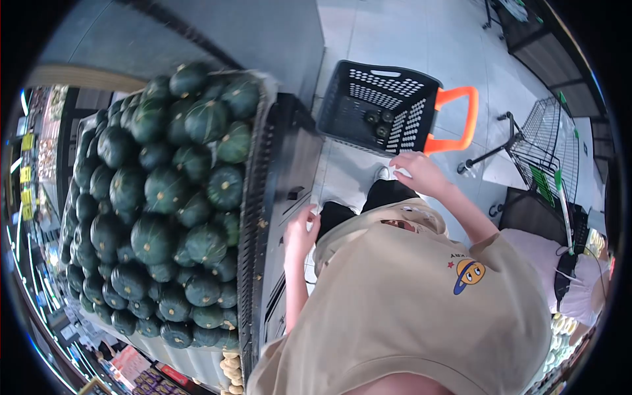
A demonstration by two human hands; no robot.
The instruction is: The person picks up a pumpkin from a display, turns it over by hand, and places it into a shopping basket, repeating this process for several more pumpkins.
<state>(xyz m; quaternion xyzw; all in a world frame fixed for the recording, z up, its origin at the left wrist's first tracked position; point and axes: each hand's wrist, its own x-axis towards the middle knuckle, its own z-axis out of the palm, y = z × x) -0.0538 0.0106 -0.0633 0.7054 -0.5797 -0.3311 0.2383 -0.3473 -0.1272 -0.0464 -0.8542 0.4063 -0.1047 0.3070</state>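
Dark green squashes (163,189) are heaped high in a display bin at the left. My left hand (300,228) hangs beside the bin's side, fingers loosely bent and apart, with nothing seen in it. My right hand (417,174) is by the near edge of a black shopping basket (339,118), fingers slightly curved and apart, holding nothing that I can see. The basket stands on the floor ahead of my feet, its orange handle (473,118) sticking out to the right. Three small dark green squashes (380,122) lie inside it.
A wire shopping cart (543,148) stands on the right. Behind it is a person in a pale top (536,263). The bin's black rim (253,224) runs along my left. Tan produce (232,372) lies at its near end.
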